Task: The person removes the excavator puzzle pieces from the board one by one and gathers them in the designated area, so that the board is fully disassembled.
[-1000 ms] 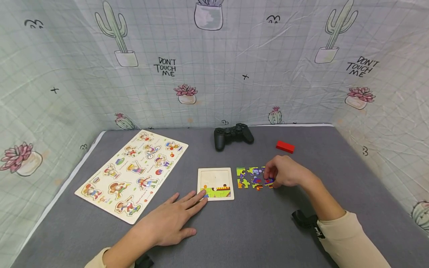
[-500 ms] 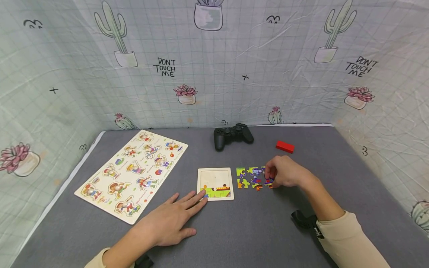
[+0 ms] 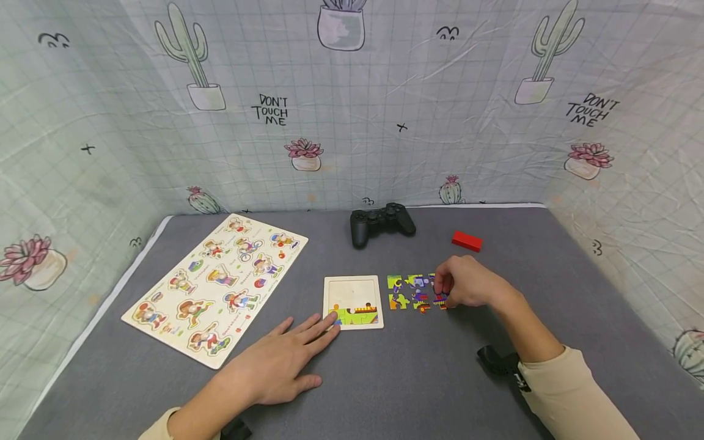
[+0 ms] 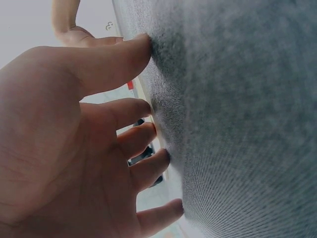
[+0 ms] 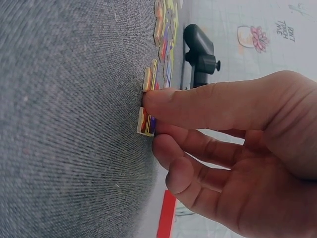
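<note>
My left hand (image 3: pixel 277 365) lies with spread fingers on the table, its fingertips at the lower left corner of a small wooden puzzle tray (image 3: pixel 352 280). Joined green pieces (image 3: pixel 360 316) fill the tray's lower part; the upper part shows bare wood. My right hand (image 3: pixel 472 281) is at the right end of several loose puzzle pieces (image 3: pixel 403 300) laid in rows. In the right wrist view, its thumb and fingers pinch a striped red, yellow and purple puzzle piece (image 5: pixel 145 122), low at the cloth. The thumb hides part of that piece.
A large picture puzzle board (image 3: pixel 211 278) lies at an angle on the left. At the back are a black game controller (image 3: pixel 382 223) and a red block (image 3: pixel 467 241). A printed cloth wall (image 3: pixel 352 122) closes off the rear and sides of the grey table (image 3: pixel 396 385).
</note>
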A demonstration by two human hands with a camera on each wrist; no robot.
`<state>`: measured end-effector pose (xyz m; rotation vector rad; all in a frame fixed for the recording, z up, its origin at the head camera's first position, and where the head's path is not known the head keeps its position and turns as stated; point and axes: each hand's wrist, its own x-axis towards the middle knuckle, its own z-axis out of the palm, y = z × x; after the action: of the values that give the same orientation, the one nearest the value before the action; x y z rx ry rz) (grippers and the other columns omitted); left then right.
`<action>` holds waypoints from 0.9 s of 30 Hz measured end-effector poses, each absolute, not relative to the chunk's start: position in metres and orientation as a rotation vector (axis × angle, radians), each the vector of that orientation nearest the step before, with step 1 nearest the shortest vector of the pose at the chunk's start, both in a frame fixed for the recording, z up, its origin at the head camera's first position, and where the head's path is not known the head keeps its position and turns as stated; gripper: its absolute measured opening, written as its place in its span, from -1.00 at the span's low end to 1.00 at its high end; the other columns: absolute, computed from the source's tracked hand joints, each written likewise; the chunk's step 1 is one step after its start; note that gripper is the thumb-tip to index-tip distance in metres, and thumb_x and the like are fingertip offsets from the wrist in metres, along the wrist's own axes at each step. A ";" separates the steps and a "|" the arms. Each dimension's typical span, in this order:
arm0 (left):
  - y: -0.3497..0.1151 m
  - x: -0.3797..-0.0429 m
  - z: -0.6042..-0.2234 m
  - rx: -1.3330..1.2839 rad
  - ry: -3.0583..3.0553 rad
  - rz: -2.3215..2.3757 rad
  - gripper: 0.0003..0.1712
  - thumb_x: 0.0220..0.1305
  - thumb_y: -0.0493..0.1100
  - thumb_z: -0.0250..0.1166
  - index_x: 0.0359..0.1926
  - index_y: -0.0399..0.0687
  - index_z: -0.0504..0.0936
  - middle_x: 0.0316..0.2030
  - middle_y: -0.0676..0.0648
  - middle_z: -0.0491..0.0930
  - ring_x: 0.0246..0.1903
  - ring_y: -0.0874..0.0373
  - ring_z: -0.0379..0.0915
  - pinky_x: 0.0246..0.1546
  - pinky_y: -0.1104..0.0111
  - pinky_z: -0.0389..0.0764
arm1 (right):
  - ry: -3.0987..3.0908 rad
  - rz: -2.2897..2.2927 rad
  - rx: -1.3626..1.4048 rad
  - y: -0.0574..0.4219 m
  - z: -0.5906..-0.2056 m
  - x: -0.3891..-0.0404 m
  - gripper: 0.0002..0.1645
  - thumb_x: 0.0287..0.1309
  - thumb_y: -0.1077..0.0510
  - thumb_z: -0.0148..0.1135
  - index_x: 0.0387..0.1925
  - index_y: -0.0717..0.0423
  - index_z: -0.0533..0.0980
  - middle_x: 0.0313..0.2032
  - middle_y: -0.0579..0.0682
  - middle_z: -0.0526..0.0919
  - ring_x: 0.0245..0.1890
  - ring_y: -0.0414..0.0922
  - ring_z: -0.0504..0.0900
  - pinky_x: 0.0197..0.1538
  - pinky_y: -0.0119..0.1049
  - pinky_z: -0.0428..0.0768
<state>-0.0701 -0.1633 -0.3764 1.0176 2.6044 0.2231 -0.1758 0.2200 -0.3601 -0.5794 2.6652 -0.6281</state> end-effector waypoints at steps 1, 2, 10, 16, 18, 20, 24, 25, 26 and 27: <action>-0.163 -0.070 -0.376 1.017 2.605 0.223 -0.07 0.45 0.19 0.29 0.66 0.08 0.12 0.69 0.06 -0.08 0.65 -0.01 -0.07 0.54 -0.21 0.13 | 2.666 -0.628 -0.581 0.220 -0.360 -0.176 -0.74 -0.11 0.40 0.57 -0.42 0.07 0.66 -0.42 -0.04 0.63 -0.37 -0.16 0.51 -0.30 -0.28 0.54; -0.163 -0.070 -0.376 1.017 2.606 0.224 -0.07 0.45 0.19 0.29 0.66 0.08 0.12 0.69 0.06 -0.08 0.65 -0.01 -0.07 0.54 -0.21 0.13 | 2.668 -0.628 -0.582 0.220 -0.360 -0.176 -0.74 -0.11 0.40 0.57 -0.42 0.07 0.66 -0.42 -0.05 0.63 -0.37 -0.16 0.52 -0.31 -0.28 0.54; -0.163 -0.069 -0.376 1.017 2.614 0.220 -0.07 0.44 0.18 0.30 0.66 0.08 0.11 0.68 0.07 -0.08 0.64 -0.01 -0.05 0.53 -0.21 0.15 | 2.672 -0.634 -0.579 0.220 -0.360 -0.176 -0.75 -0.10 0.39 0.57 -0.41 0.08 0.67 -0.43 -0.05 0.64 -0.37 -0.17 0.53 -0.29 -0.28 0.56; -0.163 -0.069 -0.376 1.005 2.614 0.227 -0.07 0.44 0.19 0.30 0.66 0.09 0.11 0.68 0.08 -0.07 0.64 0.00 -0.05 0.54 -0.21 0.14 | 2.673 -0.672 -0.575 0.219 -0.359 -0.176 -0.79 -0.04 0.37 0.55 -0.37 0.09 0.68 -0.41 -0.05 0.65 -0.35 -0.16 0.54 -0.27 -0.28 0.56; -0.163 -0.069 -0.376 0.999 2.611 0.230 -0.07 0.44 0.19 0.30 0.66 0.10 0.11 0.68 0.08 -0.08 0.64 0.00 -0.05 0.54 -0.21 0.14 | 2.672 -0.689 -0.575 0.218 -0.358 -0.176 -0.81 0.01 0.36 0.54 -0.35 0.09 0.69 -0.39 -0.05 0.65 -0.34 -0.15 0.54 -0.26 -0.28 0.56; -0.163 -0.069 -0.376 0.996 2.607 0.231 -0.07 0.44 0.19 0.30 0.67 0.11 0.10 0.68 0.08 -0.08 0.65 0.00 -0.06 0.54 -0.21 0.14 | 2.667 -0.716 -0.588 0.217 -0.357 -0.175 -0.83 0.05 0.34 0.53 -0.32 0.10 0.70 -0.38 -0.05 0.66 -0.33 -0.14 0.54 -0.25 -0.29 0.57; -0.163 -0.069 -0.376 0.996 2.608 0.225 -0.07 0.44 0.20 0.29 0.66 0.10 0.11 0.69 0.09 -0.09 0.65 -0.01 -0.06 0.54 -0.21 0.14 | 2.658 -0.772 -0.636 0.212 -0.357 -0.173 -0.89 0.12 0.30 0.52 -0.32 0.11 0.71 -0.40 -0.10 0.67 -0.36 -0.15 0.57 -0.26 -0.30 0.60; -0.163 -0.069 -0.376 0.997 2.607 0.224 -0.07 0.44 0.20 0.29 0.66 0.10 0.11 0.69 0.09 -0.10 0.65 -0.01 -0.06 0.54 -0.21 0.14 | 2.657 -0.783 -0.649 0.209 -0.357 -0.173 -0.90 0.12 0.30 0.51 -0.33 0.11 0.71 -0.41 -0.10 0.68 -0.36 -0.16 0.57 -0.26 -0.30 0.60; -0.163 -0.069 -0.376 0.997 2.608 0.222 -0.07 0.44 0.20 0.29 0.66 0.10 0.11 0.69 0.09 -0.10 0.64 -0.01 -0.06 0.54 -0.21 0.14 | 2.658 -0.787 -0.664 0.206 -0.356 -0.172 -0.91 0.13 0.29 0.51 -0.32 0.10 0.71 -0.42 -0.12 0.67 -0.37 -0.17 0.57 -0.27 -0.30 0.60; -0.163 -0.069 -0.376 0.995 2.608 0.222 -0.07 0.44 0.20 0.30 0.66 0.10 0.11 0.69 0.10 -0.10 0.64 -0.01 -0.05 0.54 -0.21 0.15 | 2.660 -0.788 -0.671 0.203 -0.356 -0.171 -0.91 0.14 0.29 0.50 -0.32 0.09 0.71 -0.42 -0.13 0.67 -0.37 -0.17 0.58 -0.27 -0.30 0.61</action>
<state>-0.0690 -0.1626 -0.3758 0.9954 2.6080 0.2221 -0.1712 0.2026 -0.3564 -0.6711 2.6598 -0.7875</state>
